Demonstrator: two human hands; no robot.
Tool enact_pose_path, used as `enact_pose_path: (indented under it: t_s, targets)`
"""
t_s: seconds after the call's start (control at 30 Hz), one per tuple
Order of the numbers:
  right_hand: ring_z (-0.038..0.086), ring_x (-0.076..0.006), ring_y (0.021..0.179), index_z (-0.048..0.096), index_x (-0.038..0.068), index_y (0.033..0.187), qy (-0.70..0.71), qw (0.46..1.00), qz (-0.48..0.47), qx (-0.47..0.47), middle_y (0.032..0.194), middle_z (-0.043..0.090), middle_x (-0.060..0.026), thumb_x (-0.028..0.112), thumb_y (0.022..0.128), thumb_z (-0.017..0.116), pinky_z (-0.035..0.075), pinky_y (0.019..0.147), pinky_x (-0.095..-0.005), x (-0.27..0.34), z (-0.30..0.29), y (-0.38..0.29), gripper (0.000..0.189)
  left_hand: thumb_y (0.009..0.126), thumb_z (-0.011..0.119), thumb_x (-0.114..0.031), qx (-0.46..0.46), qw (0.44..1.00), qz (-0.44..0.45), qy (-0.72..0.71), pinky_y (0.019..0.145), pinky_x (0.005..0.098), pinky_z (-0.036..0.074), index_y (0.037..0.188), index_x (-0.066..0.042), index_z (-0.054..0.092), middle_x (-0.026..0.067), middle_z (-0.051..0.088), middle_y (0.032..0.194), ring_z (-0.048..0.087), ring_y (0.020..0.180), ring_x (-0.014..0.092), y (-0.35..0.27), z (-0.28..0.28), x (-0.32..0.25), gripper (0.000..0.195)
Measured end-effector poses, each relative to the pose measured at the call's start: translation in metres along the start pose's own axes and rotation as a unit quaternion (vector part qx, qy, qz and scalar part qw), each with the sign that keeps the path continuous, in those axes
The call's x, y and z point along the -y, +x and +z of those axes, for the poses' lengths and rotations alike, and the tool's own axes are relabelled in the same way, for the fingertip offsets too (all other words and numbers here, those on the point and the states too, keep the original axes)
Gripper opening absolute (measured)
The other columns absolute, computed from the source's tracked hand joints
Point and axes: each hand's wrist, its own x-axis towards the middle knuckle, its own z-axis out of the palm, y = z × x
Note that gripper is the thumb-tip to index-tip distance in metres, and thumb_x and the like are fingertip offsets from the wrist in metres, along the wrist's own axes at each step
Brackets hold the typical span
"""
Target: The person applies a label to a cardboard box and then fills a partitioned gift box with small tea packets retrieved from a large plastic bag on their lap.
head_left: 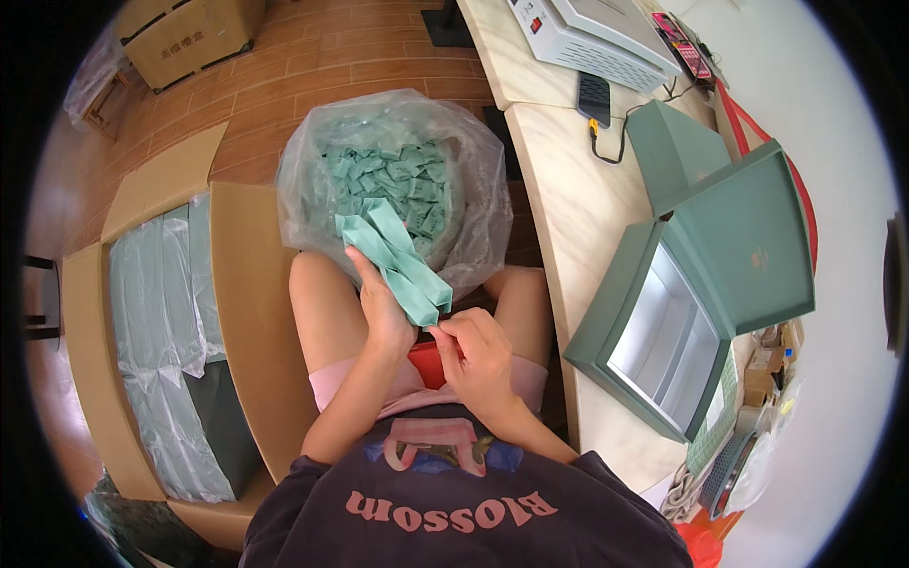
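My left hand holds a bundle of long, folded light-green paper strips over my lap, slanting from upper left to lower right. The fingertips of my right hand pinch the lower end of one strip. Just beyond the bundle stands a clear plastic bag, open at the top, with many small light-green packets inside. Some of the packets are hidden behind the strips.
At left stands an open cardboard box with plastic-wrapped grey-green boxes. At right, a marble-patterned table bears an open green gift box, a phone on a cable and a white machine. A closed carton stands farther back.
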Motion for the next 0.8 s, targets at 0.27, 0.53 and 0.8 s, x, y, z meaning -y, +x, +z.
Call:
enact_pose_path:
  t_s: [0.27,0.53,0.8]
  targets:
    - [0.058,-0.0310,0.078,0.058,0.001,0.096,-0.007,1.000,0.002,-0.007,0.089,0.059,-0.0148,0.009,0.069,0.075,0.047,0.068,-0.0378,0.002,-0.029,0.005,0.033,0.096,0.017,-0.063,0.009,0.999,0.049,-0.001,0.080,0.0263,0.045,0.136,-0.009,0.042,0.0024,0.051,0.127,0.052,0.093,0.013,-0.015,0.021,-0.009,0.071]
    - [0.059,-0.0346,0.088,0.051,-0.001,0.113,-0.020,0.994,0.111,-0.011,0.101,0.057,-0.0168,0.026,0.073,0.078,0.050,0.072,-0.0363,0.007,-0.063,0.025,0.055,0.093,0.014,-0.067,0.032,0.995,0.060,0.072,0.109,0.0355,0.027,0.141,-0.004,0.032,0.0077,0.042,0.138,0.040,0.127,0.024,-0.043,0.051,0.034,0.080]
    - [0.062,-0.0309,0.078,0.059,0.001,0.100,-0.300,0.944,0.109,-0.081,0.093,0.060,-0.0138,0.017,0.069,0.080,0.051,0.067,-0.0342,-0.033,-0.243,0.031,0.041,0.100,0.038,-0.041,0.187,0.968,0.059,0.155,0.084,0.0284,0.040,0.131,-0.005,0.042,0.0048,0.056,0.102,0.052,0.090,0.013,-0.010,0.038,0.028,0.048]
